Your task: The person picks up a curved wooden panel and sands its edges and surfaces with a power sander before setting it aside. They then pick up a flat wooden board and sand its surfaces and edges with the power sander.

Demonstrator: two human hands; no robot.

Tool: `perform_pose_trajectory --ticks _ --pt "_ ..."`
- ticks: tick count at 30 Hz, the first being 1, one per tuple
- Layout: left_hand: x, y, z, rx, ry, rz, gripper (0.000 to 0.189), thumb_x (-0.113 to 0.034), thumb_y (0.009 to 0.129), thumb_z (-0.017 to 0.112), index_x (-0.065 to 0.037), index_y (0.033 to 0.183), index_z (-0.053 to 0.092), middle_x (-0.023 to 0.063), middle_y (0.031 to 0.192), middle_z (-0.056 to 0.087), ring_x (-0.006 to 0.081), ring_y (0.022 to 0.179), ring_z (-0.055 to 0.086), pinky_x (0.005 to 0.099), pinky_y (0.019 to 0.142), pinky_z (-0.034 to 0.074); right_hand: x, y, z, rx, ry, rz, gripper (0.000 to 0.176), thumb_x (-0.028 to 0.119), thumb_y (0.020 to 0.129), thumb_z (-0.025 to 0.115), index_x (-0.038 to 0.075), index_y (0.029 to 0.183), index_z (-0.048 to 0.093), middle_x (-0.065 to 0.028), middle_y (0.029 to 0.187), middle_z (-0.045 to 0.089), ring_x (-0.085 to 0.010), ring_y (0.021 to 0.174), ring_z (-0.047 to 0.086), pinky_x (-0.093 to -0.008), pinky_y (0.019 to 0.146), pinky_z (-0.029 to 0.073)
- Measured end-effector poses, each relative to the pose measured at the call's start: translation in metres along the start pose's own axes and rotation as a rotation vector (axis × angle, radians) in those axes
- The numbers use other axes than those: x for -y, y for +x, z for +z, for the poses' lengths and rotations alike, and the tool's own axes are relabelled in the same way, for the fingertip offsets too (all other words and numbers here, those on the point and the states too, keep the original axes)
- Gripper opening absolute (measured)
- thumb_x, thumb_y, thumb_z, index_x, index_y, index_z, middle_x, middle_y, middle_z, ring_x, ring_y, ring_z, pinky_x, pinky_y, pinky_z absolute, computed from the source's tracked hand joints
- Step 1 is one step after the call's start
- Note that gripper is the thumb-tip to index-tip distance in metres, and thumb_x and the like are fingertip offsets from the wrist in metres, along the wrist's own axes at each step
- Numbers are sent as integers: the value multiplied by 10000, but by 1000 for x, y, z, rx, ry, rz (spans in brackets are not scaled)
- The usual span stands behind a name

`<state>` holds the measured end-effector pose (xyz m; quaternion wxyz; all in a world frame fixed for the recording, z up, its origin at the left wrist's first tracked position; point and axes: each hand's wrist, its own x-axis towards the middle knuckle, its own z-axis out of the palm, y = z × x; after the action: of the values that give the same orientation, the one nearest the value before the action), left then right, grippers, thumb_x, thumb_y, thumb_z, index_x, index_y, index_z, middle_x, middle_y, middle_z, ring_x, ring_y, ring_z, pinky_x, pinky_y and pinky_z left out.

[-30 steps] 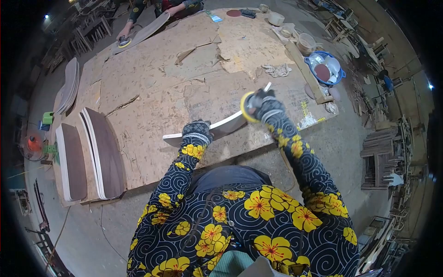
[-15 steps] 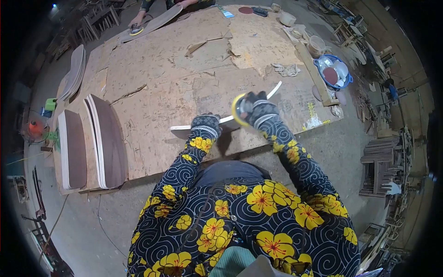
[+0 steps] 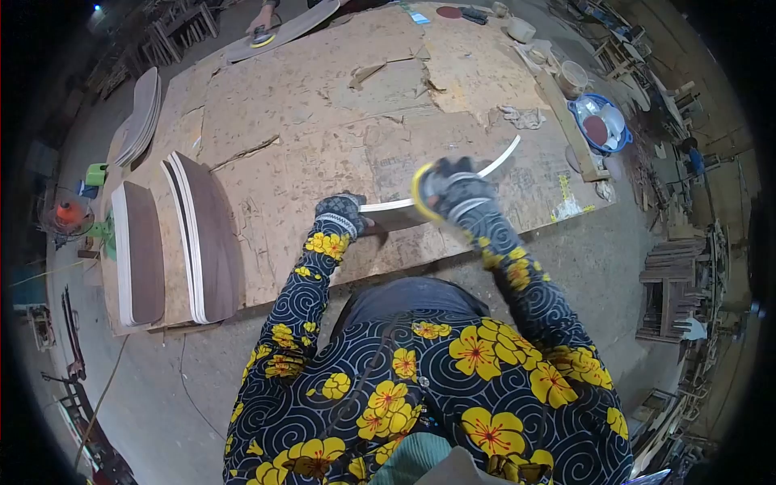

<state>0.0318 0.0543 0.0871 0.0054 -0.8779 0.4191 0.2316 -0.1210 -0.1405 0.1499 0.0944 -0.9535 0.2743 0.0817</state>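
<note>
My gloved left hand (image 3: 341, 213) grips the near end of a curved wooden panel (image 3: 493, 164) that stands on its edge on the worn plywood table (image 3: 323, 145). My gloved right hand (image 3: 453, 189) holds a sander with a yellow pad (image 3: 421, 192) pressed against the panel's pale side, near its middle. The panel's far end curves up and to the right. Both arms wear dark sleeves with yellow flowers.
Stacks of dark curved panels (image 3: 202, 234) (image 3: 141, 250) lie at the table's left end, more (image 3: 139, 117) farther back. Another person's hand (image 3: 260, 20) works a sander on a panel at the far edge. A blue basin (image 3: 600, 123), cups and a rag (image 3: 524, 118) sit at right.
The view has shifted, so the table sits lower and to the right. My left hand has slid along the panel towards the sander; the panel's near end is now covered by it.
</note>
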Motion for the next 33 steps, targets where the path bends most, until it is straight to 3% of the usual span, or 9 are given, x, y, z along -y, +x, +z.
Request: perform_pose_trajectory --ticks 5,8,11,13,15,18,25,28,33 --pt "5 -2 0 -44 -31 6 515 -475 773 728 -161 1176 661 106 1163 662 299 1111 618 425 952 482 55 -20 -29 169 -140 -163 633 372 783 702 111 1313 475 -221 1330 497 -390 1156 583 -501 894 545" --pt "15 10 14 -65 -51 48 598 -494 705 777 -150 1181 665 122 1151 660 317 1085 622 428 933 484 -1 5 -11 78 -116 192 613 377 809 689 103 1314 474 -208 1275 544 -381 1078 620 -477 876 557" --pt "18 15 15 -61 -74 47 594 -488 711 774 -140 1180 662 132 1151 657 322 1089 617 423 938 479 -47 -14 -21 -62 193 356 607 394 814 683 120 1314 475 -193 1220 568 -360 1053 626 -444 866 557" --pt "17 15 10 -65 -79 58 590 -482 713 773 -133 1176 662 144 1137 657 325 1081 619 428 931 482 -45 -7 -2 -111 859 519 712 432 738 742 124 1318 467 -210 1224 523 -351 1040 613 -441 865 544" --pt "21 19 15 -95 -71 69 601 -481 708 776 -136 1186 659 151 1140 655 324 1083 619 426 936 482 -49 -11 34 -209 144 121 745 440 693 777 127 1302 482 -208 1225 513 -340 1022 603 -448 835 537" --pt "22 23 15 -81 -43 68 593 -478 712 770 -155 1196 655 149 1155 651 322 1088 620 432 939 485 10 -13 68 -322 -88 -173 677 410 716 757 88 1259 513 -201 1198 541 -386 984 615 -472 813 535" --pt "21 16 8 -82 -79 74 615 -490 696 774 -148 1195 660 148 1139 657 330 1081 619 436 941 482 24 -20 30 -225 41 -123 652 321 714 780 157 1283 508 -225 1207 517 -395 981 620 -451 825 542" --pt "24 21 19 -121 -96 82 599 -482 696 773 -144 1180 667 145 1147 657 330 1085 617 436 938 482 -15 -20 19 -236 297 169 650 311 721 771 144 1291 507 -227 1196 521 -402 988 616 -443 833 542" --pt "20 14 15 -119 -76 79 551 -478 705 763 -145 1136 679 139 1148 663 332 1066 627 436 923 491 6 -3 44 -150 59 1 628 293 715 766 153 1276 519 -204 1177 544 -396 1000 620 -446 823 545"
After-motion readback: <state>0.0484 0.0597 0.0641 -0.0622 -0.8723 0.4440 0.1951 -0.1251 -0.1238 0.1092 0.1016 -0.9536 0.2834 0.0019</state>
